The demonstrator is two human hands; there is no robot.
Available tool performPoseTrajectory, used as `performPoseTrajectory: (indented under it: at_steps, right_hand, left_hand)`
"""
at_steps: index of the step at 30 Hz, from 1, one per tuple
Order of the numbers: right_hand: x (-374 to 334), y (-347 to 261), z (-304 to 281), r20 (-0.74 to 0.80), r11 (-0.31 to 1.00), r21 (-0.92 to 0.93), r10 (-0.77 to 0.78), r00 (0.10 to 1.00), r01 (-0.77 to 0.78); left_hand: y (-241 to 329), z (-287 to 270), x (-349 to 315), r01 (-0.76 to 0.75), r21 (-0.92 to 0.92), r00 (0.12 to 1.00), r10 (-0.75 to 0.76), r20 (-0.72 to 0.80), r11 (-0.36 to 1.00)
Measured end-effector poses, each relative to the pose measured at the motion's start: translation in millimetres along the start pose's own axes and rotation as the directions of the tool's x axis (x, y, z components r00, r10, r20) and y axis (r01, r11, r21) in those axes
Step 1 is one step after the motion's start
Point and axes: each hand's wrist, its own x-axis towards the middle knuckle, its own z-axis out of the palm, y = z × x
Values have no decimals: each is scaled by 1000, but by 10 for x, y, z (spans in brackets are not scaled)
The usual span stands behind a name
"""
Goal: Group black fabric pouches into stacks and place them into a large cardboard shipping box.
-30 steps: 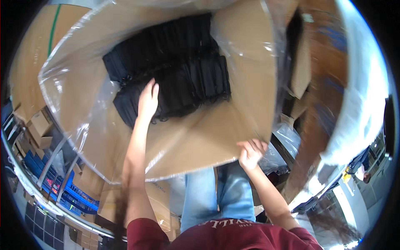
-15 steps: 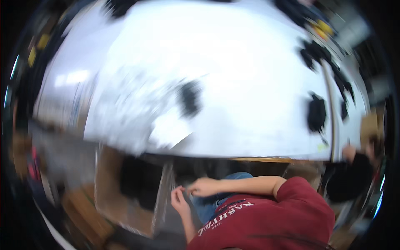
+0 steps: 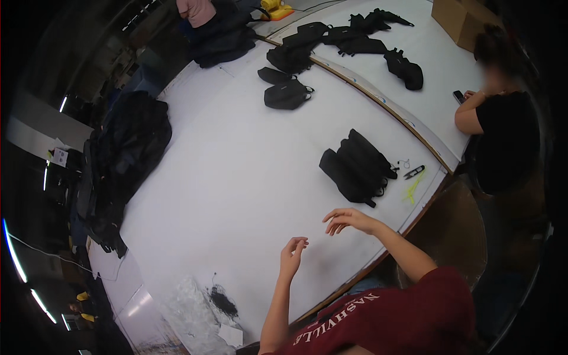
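Above the white table [image 3: 231, 177], my left hand [image 3: 292, 254] is raised with its fingers loosely bent and nothing visible in it. Farther right, my right hand [image 3: 350, 221] reaches over the tabletop, empty, fingers stretched and slightly apart. Closest to it lies a row of black fabric pouches [image 3: 357, 168], side by side and overlapping, with small loops at their near ends. Beside them are black thread snips [image 3: 415, 172] and some yellow-green strings [image 3: 412, 189]. A heap of small black stringy pieces [image 3: 222, 300] lies left of my left forearm, next to crumpled clear plastic [image 3: 188, 310] and a white card [image 3: 231, 335].
More black pouches [image 3: 288, 94] lie at the far side, some across a wooden divider strip [image 3: 384, 105]. Dark fabric piles [image 3: 127, 154] cover the left edge. A co-worker in black [image 3: 503, 130] holds a phone at right, near a cardboard box [image 3: 464, 23].
My view has swung, coming into focus on the table. My hands, close together below the table's edge before, are now apart and above the tabletop.
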Motion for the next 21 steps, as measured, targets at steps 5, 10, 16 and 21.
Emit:
performPoseTrajectory:
  at_steps: [5,10,16,21]
  right_hand:
    - [1168,-614,-1302,-345,962,-106,-274,898,253]
    - [2819,-1734,-2484,-315,740,-587,-583,748,329]
    - [4238,-2953,-3875,-316,111,-911,-806,500,-397]
    - [5109,-2779,-4476,-338,21,-841,-802,493,-541]
  left_hand:
    - [221,-182,1631,-59,173,998,55,28,983]
    - [517,-267,3584,-250,629,886,435,-157,736]
    - [871,-16,5434,-347,197,806,399,-437,917]
    - [1040,-16,5851,-287,339,764,427,-483,896]
